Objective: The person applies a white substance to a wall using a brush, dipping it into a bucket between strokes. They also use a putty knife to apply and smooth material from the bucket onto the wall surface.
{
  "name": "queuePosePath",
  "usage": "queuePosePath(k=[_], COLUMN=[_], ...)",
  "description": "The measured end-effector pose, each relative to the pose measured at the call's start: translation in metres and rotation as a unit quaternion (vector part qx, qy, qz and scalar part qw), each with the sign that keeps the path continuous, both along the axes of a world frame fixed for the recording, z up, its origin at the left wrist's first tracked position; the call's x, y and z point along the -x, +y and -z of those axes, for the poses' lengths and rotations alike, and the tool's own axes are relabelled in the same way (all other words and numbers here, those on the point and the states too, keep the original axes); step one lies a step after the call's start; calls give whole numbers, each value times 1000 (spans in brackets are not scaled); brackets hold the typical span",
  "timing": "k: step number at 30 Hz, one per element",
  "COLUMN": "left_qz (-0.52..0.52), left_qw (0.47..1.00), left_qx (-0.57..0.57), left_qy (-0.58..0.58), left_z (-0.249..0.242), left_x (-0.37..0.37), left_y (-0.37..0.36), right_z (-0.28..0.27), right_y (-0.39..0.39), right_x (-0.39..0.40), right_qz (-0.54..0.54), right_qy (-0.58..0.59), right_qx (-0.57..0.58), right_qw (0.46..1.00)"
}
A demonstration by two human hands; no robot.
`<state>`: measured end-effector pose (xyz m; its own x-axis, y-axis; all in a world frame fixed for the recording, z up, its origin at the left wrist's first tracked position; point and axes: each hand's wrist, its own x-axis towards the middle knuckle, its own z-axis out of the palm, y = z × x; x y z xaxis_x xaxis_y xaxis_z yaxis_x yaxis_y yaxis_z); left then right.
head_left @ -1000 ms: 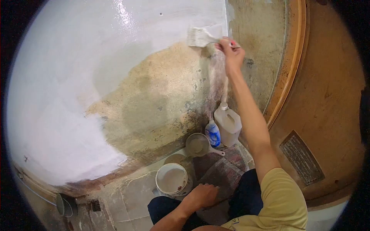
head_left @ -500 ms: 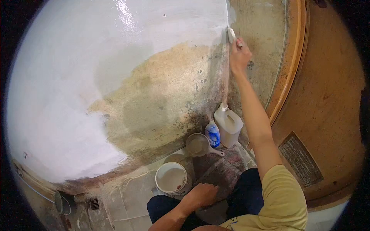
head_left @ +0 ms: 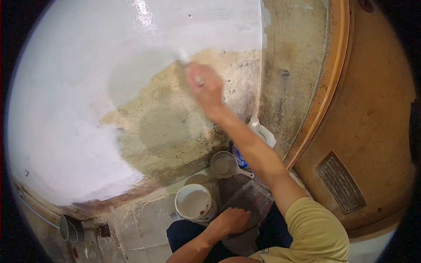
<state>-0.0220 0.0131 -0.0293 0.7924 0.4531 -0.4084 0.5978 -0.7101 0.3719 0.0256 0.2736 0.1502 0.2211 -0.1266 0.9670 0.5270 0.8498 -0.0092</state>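
My right hand [head_left: 205, 87] is raised in front of the wall, its fingers wrapped round a paintbrush [head_left: 183, 55]. The brush is blurred and lies near the border between the white paint [head_left: 74, 101] and the bare, stained yellowish wall [head_left: 175, 114]. Low down, my left hand [head_left: 236, 220] rests by my knees with its fingers curled in; what it may hold is hidden. A white bucket [head_left: 193, 186] with pale contents stands just to its left.
By the wall corner stand a translucent jug [head_left: 268, 135] and a blue and white bottle [head_left: 239, 157], both partly behind my right arm. A dipper [head_left: 223, 165] lies near them. A wooden door [head_left: 377, 131] is at right, a dark bucket [head_left: 70, 230] at lower left.
My right hand with the brush has moved left and slightly down, from the wall corner to the middle of the wall. The left hand has stayed nearly still.
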Motion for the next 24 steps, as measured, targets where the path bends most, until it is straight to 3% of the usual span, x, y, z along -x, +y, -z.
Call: queuePosePath(k=[2, 4, 8, 10, 13, 15, 17, 18, 20, 21, 24], left_qz=[3, -2, -16, -28, -20, -7, -40, -50, -51, -34, -40], left_qw=[1000, 1000, 997, 991, 997, 983, 978, 971, 983, 991, 992], left_qx=[-10, -17, -63, -104, -62, -149, -154, -171, -136, -108, -102], left_qy=[2, 8, -45, -84, -45, -110, -136, -158, -113, -69, -57], left_z=[-2, 2, 12, 10, 1, 6, 11, 13, 12, 11, 6], left_x=[-3, -2, 4, 8, 15, 20, 16, 14, 10, 8, 8], left_y=[0, -3, -12, -17, -18, -24, -31, -34, -37, -40, -46], right_z=[3, 7, 6, 14, 47, 68, 85, 98, 131, 137, 200], right_y=[-55, -71, -85, -78, -70, -73, -78, -76, -73, -82, -76], right_x=[40, 67, 80, 83, 81, 75, 67, 68, 73, 73, 84], right_qz=[-223, -317, -397, -511, -521, -550, -473, -486, -453, -415, -458], right_qy=[0, -42, -92, -50, -77, -109, -310, -314, -481, -516, -555], right_qx=[223, 198, 237, 323, 380, 396, 485, 491, 474, 478, 429], right_qw=[949, 927, 882, 795, 760, 727, 667, 651, 583, 576, 547])
